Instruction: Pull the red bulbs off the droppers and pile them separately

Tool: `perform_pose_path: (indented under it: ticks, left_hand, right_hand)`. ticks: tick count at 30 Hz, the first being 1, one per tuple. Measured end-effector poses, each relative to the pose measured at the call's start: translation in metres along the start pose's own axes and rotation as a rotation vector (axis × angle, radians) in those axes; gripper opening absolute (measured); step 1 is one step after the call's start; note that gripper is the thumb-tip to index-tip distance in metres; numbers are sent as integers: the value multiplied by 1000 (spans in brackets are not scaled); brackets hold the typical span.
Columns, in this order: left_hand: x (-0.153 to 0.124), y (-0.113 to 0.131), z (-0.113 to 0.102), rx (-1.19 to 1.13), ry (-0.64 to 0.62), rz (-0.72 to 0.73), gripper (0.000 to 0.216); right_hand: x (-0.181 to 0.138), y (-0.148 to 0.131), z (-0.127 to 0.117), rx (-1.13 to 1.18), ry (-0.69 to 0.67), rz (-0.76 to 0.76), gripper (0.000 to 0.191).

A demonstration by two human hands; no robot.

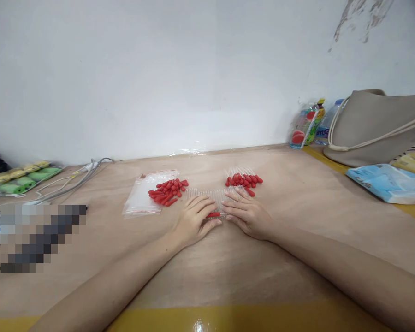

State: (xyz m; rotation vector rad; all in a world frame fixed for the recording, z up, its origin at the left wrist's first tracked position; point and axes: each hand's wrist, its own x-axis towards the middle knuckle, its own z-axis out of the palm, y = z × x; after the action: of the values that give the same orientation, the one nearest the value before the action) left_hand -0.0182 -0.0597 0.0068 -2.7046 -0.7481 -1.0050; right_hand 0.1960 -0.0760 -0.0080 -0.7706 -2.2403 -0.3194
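A row of thin clear tubes (217,197) lies side by side on the table between my hands. My left hand (198,220) rests over the row's left part, fingers stretched out flat. A slim red piece (213,215) shows in the gap between its thumb and forefinger; I cannot tell whether it is touched. My right hand (248,216) lies flat over the right part, fingers extended. Behind the left hand is a heap of red rubber bulbs (168,190). Behind the right hand, red bulbs with clear stems, like droppers (244,179), lie bunched together.
Clear zip bags (141,198) lie partly under the left heap. Cables (79,180), green and yellow rolls (24,179) and a blurred-out object (43,240) are at left. Bottles (306,124), a grey bag (376,124) and a blue-white packet (389,183) are at right.
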Motion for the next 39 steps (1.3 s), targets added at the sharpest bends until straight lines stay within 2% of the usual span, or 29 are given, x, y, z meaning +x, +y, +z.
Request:
perform_pose_path:
  ticks: [3,7,14,32,35,37,39]
  left_hand:
    - [1,0,3,2,-36,33,19]
    - [0,3,1,27,-71,57,14]
    - [2,7,-9,95,-161,83,16]
    - [2,10,-17,123,-201,184,15]
    - [-4,3,-23,90,-228,167,14]
    - [-12,-9,-29,85,-219,93,15]
    - [-21,-24,-34,89,-171,-42,16]
  right_hand:
    - [1,-2,2,26,35,-23,23]
    - [1,-4,3,38,80,-68,20]
    - [0,-4,-1,28,103,-189,19]
    - [-2,-4,-8,-7,75,-301,27]
    - [-8,4,-9,0,55,-322,31]
    - [-14,13,-11,-1,78,-271,33]
    - [-18,22,-14,-28,149,-97,30]
